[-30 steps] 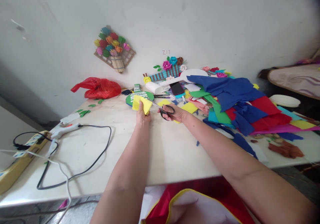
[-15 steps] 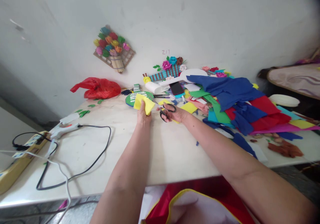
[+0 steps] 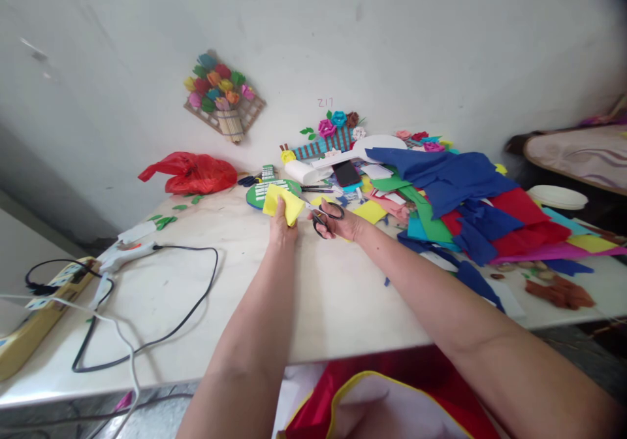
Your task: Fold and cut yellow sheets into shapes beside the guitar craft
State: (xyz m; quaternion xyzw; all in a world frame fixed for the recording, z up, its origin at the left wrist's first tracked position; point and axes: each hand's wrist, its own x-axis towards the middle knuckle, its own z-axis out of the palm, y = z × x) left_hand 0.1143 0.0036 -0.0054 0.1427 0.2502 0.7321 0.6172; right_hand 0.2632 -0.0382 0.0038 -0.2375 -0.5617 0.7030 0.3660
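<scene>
Your left hand, closed fingers pinching the yellow rectangular paper over the whitish bench, has edged rightward, bringing the paper beside the black-handled metal scissors your right hand holds in curled fingers.

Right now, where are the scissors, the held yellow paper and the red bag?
Scissors (image 3: 321, 212): head view, where the handles meet.
Held yellow paper (image 3: 292, 208): head view, right half.
Red bag (image 3: 202, 175): head view, crumpled middle.

Red "217" on the wall
</scene>
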